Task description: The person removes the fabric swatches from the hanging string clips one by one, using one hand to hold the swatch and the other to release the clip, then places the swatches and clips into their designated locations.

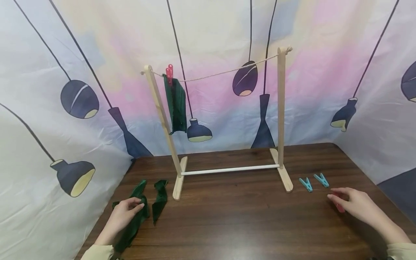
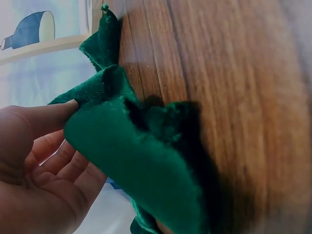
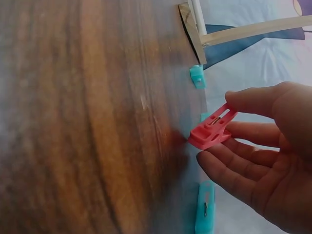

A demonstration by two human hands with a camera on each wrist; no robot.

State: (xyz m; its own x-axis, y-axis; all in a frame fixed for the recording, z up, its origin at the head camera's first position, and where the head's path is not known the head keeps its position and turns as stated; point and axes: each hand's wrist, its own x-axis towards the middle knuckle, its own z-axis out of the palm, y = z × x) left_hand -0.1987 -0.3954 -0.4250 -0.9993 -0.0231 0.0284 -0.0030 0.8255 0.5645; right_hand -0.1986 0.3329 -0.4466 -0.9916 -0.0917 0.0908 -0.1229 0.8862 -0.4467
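Note:
My left hand (image 1: 121, 218) pinches the edge of a dark green velvety cloth (image 2: 131, 151) at the table's left side; much of the cloth still lies on the wood. Just right of it is a second green cloth piece (image 1: 160, 202), crumpled and narrow. At the right, my right hand (image 1: 362, 206) holds a red clothespin (image 3: 212, 129) between thumb and fingers, a little above the tabletop. Close by lie blue clothespins (image 1: 306, 184), one of them (image 1: 321, 180) farther right; the right wrist view also shows a blue clothespin (image 3: 205, 209) nearer the wrist.
A wooden drying rack (image 1: 281, 108) stands at the back middle, with a white crossbar (image 1: 230, 169) low down. From its rope (image 1: 214, 76) hangs a green cloth (image 1: 178, 108), clipped by red clothespins (image 1: 169, 74) near the left post. A patterned curtain (image 1: 208, 39) closes off the back.

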